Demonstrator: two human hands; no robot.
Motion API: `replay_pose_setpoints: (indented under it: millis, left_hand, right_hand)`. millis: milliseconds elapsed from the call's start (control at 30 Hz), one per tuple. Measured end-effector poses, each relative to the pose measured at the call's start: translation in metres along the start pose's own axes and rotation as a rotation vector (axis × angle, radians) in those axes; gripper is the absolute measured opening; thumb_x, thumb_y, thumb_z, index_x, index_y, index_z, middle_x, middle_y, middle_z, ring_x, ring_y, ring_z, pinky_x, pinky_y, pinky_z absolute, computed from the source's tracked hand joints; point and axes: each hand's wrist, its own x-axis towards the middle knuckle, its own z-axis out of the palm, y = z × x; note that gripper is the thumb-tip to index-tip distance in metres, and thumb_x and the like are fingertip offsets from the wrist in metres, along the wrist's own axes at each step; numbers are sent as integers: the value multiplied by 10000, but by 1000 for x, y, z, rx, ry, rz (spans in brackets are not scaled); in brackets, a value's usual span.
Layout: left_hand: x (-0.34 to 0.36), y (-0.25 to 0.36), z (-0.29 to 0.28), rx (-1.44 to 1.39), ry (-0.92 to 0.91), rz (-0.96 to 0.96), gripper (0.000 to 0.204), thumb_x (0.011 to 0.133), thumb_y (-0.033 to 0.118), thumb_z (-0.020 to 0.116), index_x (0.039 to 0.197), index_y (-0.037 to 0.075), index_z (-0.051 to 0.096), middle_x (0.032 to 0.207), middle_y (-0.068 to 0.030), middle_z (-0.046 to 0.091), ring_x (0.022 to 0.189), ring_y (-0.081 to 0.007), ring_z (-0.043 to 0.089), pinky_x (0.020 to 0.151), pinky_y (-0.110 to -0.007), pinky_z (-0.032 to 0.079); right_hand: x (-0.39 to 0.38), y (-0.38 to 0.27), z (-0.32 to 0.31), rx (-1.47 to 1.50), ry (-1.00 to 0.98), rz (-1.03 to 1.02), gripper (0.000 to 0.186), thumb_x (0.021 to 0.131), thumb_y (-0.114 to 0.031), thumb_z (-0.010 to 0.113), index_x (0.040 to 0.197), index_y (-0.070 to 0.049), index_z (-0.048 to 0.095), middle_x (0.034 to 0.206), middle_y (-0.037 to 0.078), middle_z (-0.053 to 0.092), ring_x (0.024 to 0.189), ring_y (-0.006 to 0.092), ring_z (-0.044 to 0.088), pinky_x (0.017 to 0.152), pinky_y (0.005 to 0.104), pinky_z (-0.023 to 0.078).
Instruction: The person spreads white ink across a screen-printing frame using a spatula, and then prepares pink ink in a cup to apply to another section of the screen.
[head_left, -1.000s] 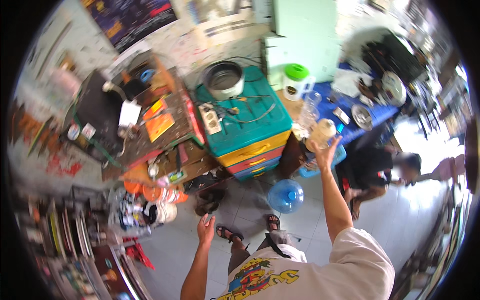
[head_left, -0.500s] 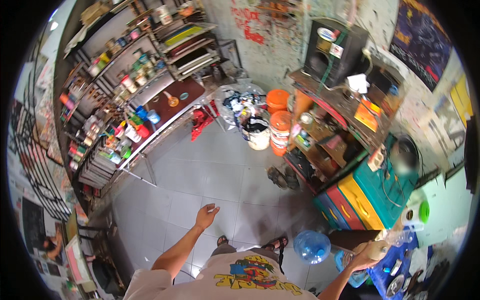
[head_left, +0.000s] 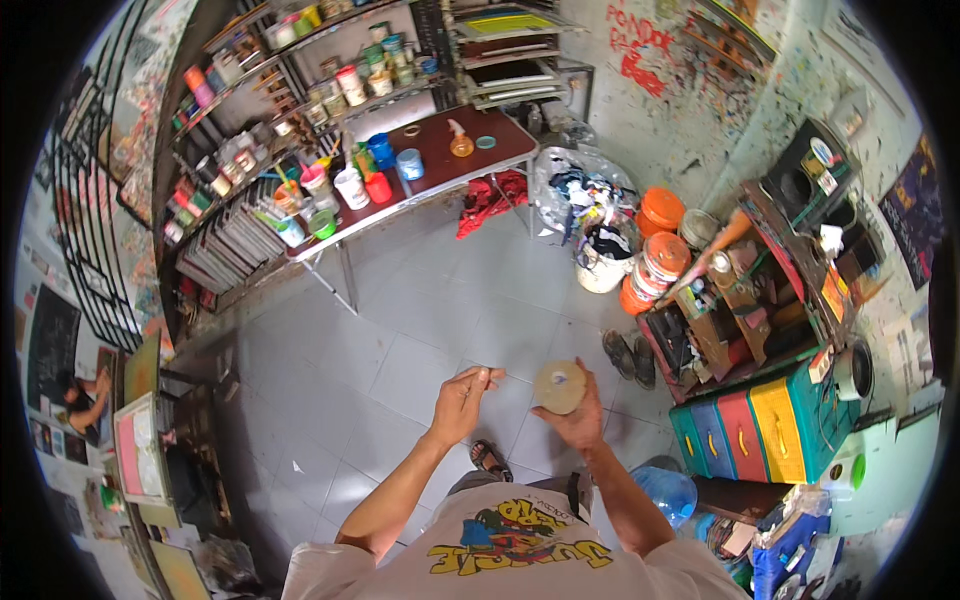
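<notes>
In front of my body my right hand (head_left: 578,420) grips a round, pale beige jar (head_left: 558,388). Its flat top faces up and has a small bluish mark near the middle; the side is mostly hidden. A short gap to the left of the jar, my left hand (head_left: 461,406) is closed, with thumb and fingertips together. Whether anything small is pinched there I cannot make out. Both forearms reach forward over the tiled floor (head_left: 440,300).
Ahead, a dark red table (head_left: 450,150) holds cups and bottles below paint shelves (head_left: 330,65). Orange buckets (head_left: 662,255) and a cloth-filled bag (head_left: 585,185) stand at the wall. To the right are sandals (head_left: 628,358), a colourful drawer cabinet (head_left: 745,430) and a blue water bottle (head_left: 668,495).
My right hand has brought the jar from the lower right to in front of me. My left hand has come closer to it and closed. The view has turned left.
</notes>
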Motion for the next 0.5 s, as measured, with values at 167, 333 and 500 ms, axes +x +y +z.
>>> replay_pose_setpoints:
  millis: [167, 333, 500]
  left_hand:
    - [2, 48, -84, 351, 48, 267, 320, 1004, 150, 657, 1309, 58, 688, 1264, -118, 680, 1099, -244, 639, 930, -361, 522]
    - [-4, 31, -136, 566, -38, 261, 382, 887, 194, 789, 1251, 99, 723, 1211, -72, 685, 1077, -270, 631, 911, -368, 533]
    - [18, 17, -166, 639, -29, 238, 329, 859, 199, 810, 1167, 99, 749, 1120, -46, 704, 1031, -257, 638, 866, -382, 547]
  right_hand:
    - [29, -68, 91, -140, -201, -97, 1197, 564, -383, 1013, 1514, 25, 410, 1327, 157, 586, 1192, 340, 595, 1025, 447, 491]
    - [46, -90, 133, -121, -471, -101, 1190, 581, -473, 981, 1535, -38, 417, 1347, 193, 584, 1269, 384, 556, 1081, 480, 461]
    - [76, -89, 156, -121, -559, -188, 1126, 617, -484, 957, 1530, -69, 445, 1299, 177, 586, 1224, 380, 566, 1057, 490, 456]
